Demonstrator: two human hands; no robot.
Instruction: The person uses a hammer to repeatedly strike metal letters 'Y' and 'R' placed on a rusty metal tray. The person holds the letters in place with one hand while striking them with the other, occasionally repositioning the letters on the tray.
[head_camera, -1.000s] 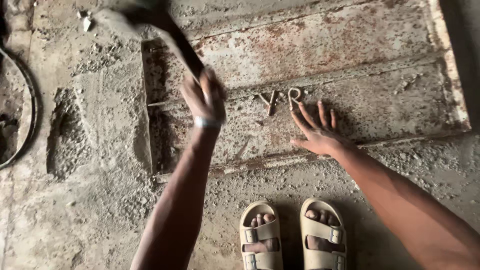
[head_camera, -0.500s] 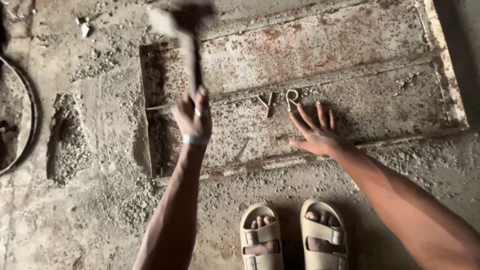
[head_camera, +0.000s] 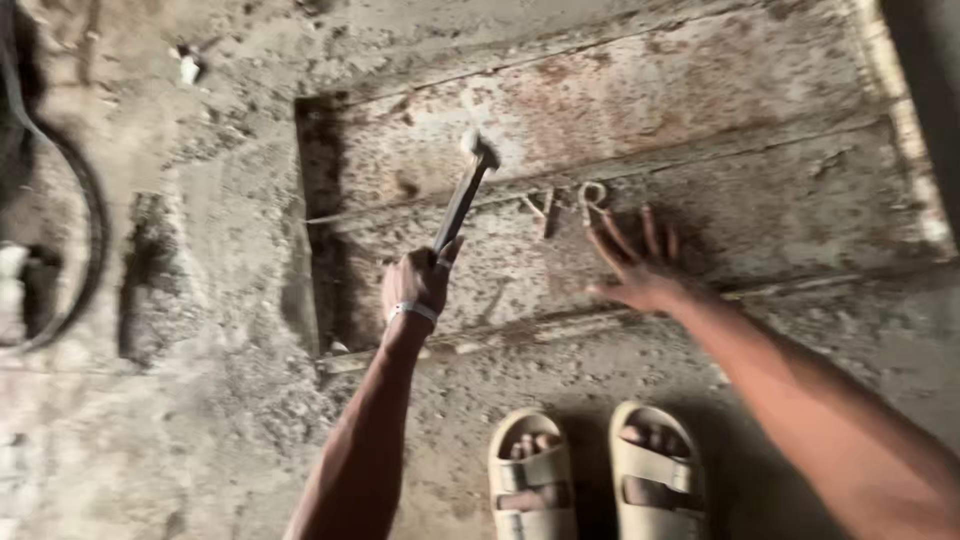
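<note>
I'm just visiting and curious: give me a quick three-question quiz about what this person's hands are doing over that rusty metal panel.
1. True or false: the left hand has its grip shut on a hammer.
2. How does the right hand lie? A) in a fist B) flat with fingers spread on the metal panel C) lifted clear of it
3. What is on the person's feet?

Key:
1. True; the hammer head is down at the panel's middle ridge.
2. B, just below the small bent metal pieces.
3. Pale open-toed sandals.
</note>
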